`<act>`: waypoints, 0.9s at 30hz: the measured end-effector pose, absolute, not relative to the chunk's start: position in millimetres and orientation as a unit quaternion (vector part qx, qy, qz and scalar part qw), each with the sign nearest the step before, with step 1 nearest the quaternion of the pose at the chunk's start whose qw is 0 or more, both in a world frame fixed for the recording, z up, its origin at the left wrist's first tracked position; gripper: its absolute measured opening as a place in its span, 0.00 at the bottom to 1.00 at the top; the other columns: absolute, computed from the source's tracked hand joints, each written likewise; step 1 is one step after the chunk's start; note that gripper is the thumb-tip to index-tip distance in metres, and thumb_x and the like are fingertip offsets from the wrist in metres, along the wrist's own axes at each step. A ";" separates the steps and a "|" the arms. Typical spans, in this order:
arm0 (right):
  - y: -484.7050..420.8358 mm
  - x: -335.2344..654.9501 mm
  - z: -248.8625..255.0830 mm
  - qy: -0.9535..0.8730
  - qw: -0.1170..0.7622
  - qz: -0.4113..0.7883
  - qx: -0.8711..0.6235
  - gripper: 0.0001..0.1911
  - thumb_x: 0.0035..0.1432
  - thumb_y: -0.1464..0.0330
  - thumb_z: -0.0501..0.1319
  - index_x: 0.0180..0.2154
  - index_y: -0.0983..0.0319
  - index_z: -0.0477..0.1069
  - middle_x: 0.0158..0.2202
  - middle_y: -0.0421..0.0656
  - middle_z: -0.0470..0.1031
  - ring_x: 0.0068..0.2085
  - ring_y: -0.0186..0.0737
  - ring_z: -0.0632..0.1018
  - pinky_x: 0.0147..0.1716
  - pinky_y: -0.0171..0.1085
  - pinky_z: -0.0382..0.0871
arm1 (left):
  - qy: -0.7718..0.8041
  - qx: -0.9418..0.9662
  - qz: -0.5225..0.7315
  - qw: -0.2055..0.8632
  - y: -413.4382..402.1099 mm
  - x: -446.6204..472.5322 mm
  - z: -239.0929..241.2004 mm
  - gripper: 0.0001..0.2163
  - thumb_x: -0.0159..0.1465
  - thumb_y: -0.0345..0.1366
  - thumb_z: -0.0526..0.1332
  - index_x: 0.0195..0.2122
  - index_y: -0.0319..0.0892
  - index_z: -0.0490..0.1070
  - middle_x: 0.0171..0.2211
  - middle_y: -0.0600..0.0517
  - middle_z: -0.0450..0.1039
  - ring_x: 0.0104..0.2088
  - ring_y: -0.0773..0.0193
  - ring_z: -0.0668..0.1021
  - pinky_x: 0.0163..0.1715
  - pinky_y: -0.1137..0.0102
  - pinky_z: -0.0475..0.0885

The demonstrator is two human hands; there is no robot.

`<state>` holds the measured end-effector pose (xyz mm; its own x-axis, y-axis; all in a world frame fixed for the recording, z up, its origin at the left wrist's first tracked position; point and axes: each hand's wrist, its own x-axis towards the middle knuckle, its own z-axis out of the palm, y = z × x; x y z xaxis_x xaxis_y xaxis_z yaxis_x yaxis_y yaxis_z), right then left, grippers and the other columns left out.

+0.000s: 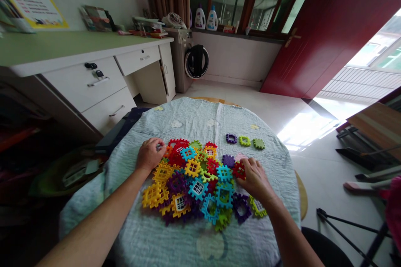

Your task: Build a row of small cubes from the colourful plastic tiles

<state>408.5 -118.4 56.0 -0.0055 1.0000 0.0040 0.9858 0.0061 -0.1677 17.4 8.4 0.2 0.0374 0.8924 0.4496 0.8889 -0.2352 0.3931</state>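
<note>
A pile of interlocking plastic tiles (194, 183) in yellow, red, blue, purple and green lies on a round table covered by a pale blue cloth (194, 121). My left hand (150, 154) rests at the pile's upper left edge, fingers curled over a tile that I cannot make out. At the pile's right edge, my right hand (255, 177) pinches a red tile (238, 170). Beyond the pile, three single tiles lie in a row: a purple tile (231, 138), a light green tile (244, 141) and a darker green tile (259, 144).
A white desk with drawers (103, 79) stands to the left, keys hanging in one drawer. A washing machine (189, 56) sits by the far wall, detergent bottles (206, 17) on the sill. The red door (328, 29) stands open at right. Folded metal legs (344, 233) lie on the floor.
</note>
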 end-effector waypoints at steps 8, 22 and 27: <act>-118.7 403.3 54.8 -0.694 0.083 0.025 -0.715 0.23 0.51 0.61 0.65 0.47 0.61 0.67 0.44 0.49 0.69 0.44 0.49 0.68 0.42 0.41 0.57 | 0.617 0.722 0.312 0.000 8.8 17.6 0.6 0.07 0.58 0.40 0.55 0.29 0.44 0.69 0.37 0.46 0.76 0.42 0.53 0.76 0.49 0.61 0.69; -117.7 409.4 61.8 -0.698 0.093 0.021 -0.709 0.16 0.53 0.61 0.63 0.43 0.61 0.69 0.41 0.47 0.68 0.43 0.48 0.68 0.43 0.40 0.58 | 0.618 0.724 0.308 0.006 8.0 17.6 2.5 0.07 0.58 0.40 0.55 0.29 0.44 0.69 0.37 0.46 0.76 0.41 0.53 0.76 0.49 0.60 0.69; -116.8 405.6 56.2 -0.705 0.077 0.028 -0.705 0.17 0.51 0.63 0.63 0.43 0.61 0.69 0.42 0.48 0.69 0.43 0.47 0.68 0.43 0.40 0.58 | 0.623 0.719 0.308 0.007 7.5 18.6 3.6 0.07 0.58 0.40 0.55 0.29 0.44 0.69 0.37 0.46 0.76 0.41 0.53 0.76 0.49 0.61 0.69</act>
